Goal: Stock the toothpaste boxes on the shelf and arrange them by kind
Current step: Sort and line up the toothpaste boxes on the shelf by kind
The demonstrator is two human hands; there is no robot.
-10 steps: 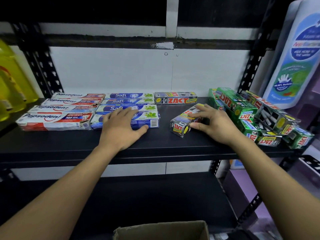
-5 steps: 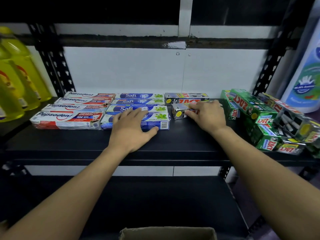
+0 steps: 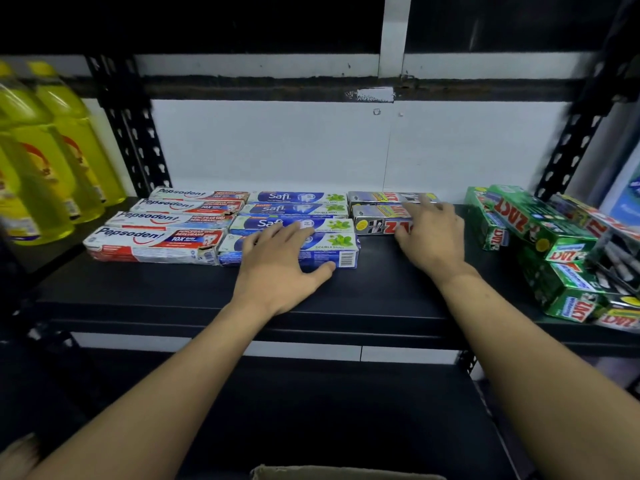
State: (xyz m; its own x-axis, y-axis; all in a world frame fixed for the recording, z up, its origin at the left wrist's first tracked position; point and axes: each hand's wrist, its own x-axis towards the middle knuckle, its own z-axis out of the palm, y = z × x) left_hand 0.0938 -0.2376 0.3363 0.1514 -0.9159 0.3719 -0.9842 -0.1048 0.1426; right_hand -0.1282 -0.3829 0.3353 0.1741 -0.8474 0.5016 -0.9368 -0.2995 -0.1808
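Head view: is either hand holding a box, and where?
Nothing held. Left hand lies flat on the front Safi box; right hand presses the right half of the grey Zact box.

Black shelf (image 3: 381, 289) carries 4 Pepsodent boxes (image 3: 156, 242), 4 Safi boxes (image 3: 294, 211), Zact boxes (image 3: 377, 225).

Your view dim overall. Brightest area: white back panel (image 3: 277, 147) at 12 o'clock, evenly lit. Band above it near black. Lower shelf (image 3: 311, 410) at 6 o'clock lost in shadow. Motion smear on yellow bottles (image 3: 52, 150) at 9 o'clock and green boxes (image 3: 554, 237) at 3 o'clock. Wide lens bows uprights (image 3: 571, 140) at your frame edges. Print on Safi boxes (image 3: 294, 209) at centre legible.
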